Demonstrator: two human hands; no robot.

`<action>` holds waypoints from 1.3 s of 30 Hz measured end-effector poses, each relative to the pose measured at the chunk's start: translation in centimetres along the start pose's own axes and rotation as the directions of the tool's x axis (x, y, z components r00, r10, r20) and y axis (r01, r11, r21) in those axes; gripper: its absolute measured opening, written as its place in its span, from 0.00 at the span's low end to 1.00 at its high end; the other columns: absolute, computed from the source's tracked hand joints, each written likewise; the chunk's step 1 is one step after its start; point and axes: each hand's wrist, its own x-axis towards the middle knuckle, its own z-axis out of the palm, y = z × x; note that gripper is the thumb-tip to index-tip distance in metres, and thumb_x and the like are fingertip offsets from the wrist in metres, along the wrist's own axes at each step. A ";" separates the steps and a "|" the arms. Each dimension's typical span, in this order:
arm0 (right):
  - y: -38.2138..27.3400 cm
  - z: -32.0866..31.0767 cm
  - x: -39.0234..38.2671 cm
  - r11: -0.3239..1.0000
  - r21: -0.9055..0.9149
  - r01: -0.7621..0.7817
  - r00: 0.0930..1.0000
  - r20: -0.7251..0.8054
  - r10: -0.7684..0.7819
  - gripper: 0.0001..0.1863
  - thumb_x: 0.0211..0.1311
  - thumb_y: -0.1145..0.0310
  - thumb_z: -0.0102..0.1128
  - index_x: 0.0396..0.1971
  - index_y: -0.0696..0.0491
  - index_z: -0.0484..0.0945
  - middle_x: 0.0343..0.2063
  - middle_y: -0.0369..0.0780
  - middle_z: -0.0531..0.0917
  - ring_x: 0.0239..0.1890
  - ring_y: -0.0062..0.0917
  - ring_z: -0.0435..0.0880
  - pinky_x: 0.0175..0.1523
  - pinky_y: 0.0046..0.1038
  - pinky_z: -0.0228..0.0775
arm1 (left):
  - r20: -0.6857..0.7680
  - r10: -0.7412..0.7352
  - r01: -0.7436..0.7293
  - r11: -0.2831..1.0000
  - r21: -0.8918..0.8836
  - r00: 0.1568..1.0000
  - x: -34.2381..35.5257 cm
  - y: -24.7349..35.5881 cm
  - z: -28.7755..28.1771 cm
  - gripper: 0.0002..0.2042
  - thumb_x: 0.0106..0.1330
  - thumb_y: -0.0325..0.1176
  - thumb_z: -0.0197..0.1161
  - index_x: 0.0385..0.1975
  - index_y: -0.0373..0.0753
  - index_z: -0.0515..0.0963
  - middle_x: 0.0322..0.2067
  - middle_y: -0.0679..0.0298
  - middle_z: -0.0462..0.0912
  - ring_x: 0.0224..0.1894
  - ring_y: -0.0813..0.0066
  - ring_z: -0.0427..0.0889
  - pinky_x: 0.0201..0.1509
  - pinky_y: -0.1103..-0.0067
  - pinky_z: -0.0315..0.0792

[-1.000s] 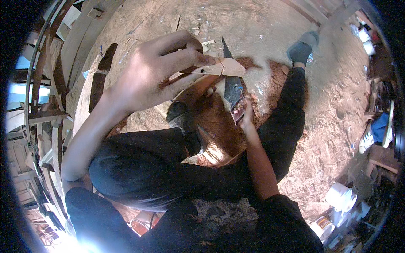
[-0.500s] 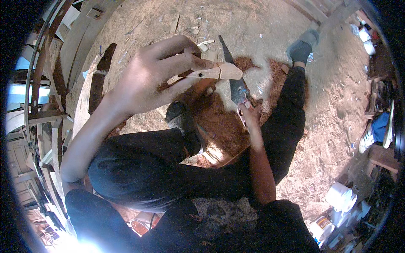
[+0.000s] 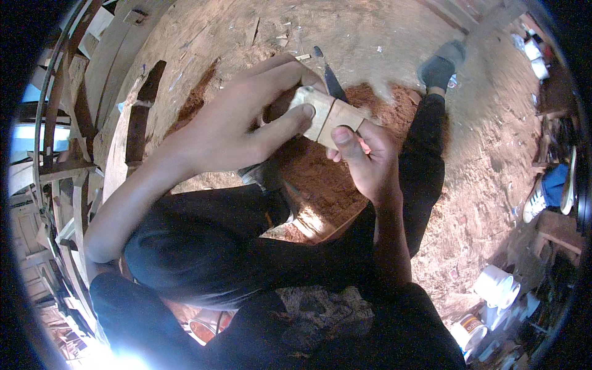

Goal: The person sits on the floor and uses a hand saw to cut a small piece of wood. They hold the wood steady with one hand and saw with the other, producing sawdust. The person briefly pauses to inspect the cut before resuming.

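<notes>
My left hand (image 3: 258, 121) grips a pale wooden piece (image 3: 317, 121) with thumb and curled fingers. My right hand (image 3: 364, 159) pinches the right part of that piece, its thumb on the face, beside a straight dark line across the wood. Just behind the wood rises a dark saw blade (image 3: 330, 82); its handle is mostly hidden, and I cannot make out whether my right fingers also hold it. Below, reddish sawdust (image 3: 320, 185) lies between my dark-clad legs (image 3: 209, 228).
Wooden planks and frames (image 3: 80, 111) crowd the left. Small scraps (image 3: 253, 31) lie on the dusty floor (image 3: 475, 197). At the right are white buckets (image 3: 493, 287), shoes (image 3: 535, 200) and a wooden stool-like piece (image 3: 558, 237). A beam (image 3: 493, 21) runs at top right.
My right hand has risen to the wood and its thumb now presses on it. The wooden piece has turned broad face up and tilted, covering more of the saw.
</notes>
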 end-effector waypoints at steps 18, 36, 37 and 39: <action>0.1 3.1 -1.2 0.953 0.299 -0.042 0.998 -0.033 0.055 0.24 0.78 0.51 0.54 0.38 0.60 0.81 0.22 0.37 0.82 0.21 0.16 0.78 0.26 0.19 0.69 | 0.019 -0.317 0.302 0.884 -0.357 0.948 1.4 0.4 2.5 0.22 0.80 0.47 0.54 0.30 0.34 0.79 0.21 0.69 0.77 0.23 0.83 0.72 0.26 0.78 0.66; 0.4 2.8 -1.2 0.971 0.225 -0.082 0.988 -0.108 0.108 0.19 0.77 0.57 0.58 0.36 0.59 0.83 0.20 0.37 0.82 0.18 0.15 0.77 0.23 0.18 0.66 | 0.083 -0.410 0.416 0.858 -0.302 0.908 1.5 0.5 0.9 0.18 0.64 0.47 0.75 0.34 0.35 0.87 0.22 0.64 0.84 0.24 0.82 0.81 0.27 0.79 0.75; 0.2 2.8 -1.2 0.965 0.239 -0.107 0.984 -0.115 0.138 0.18 0.76 0.58 0.60 0.34 0.59 0.83 0.20 0.36 0.82 0.19 0.15 0.77 0.24 0.18 0.66 | 0.063 -0.394 0.396 0.875 -0.280 0.917 1.5 0.5 0.9 0.17 0.64 0.47 0.75 0.34 0.35 0.87 0.23 0.64 0.85 0.25 0.81 0.82 0.29 0.78 0.76; -0.2 2.9 -1.3 0.950 0.269 -0.158 0.972 -0.127 0.198 0.16 0.74 0.61 0.63 0.29 0.59 0.83 0.19 0.36 0.83 0.20 0.15 0.78 0.26 0.20 0.67 | 0.063 -0.419 0.418 0.861 -0.291 0.906 1.5 0.9 0.9 0.17 0.64 0.46 0.75 0.34 0.34 0.87 0.24 0.63 0.86 0.26 0.81 0.82 0.32 0.77 0.76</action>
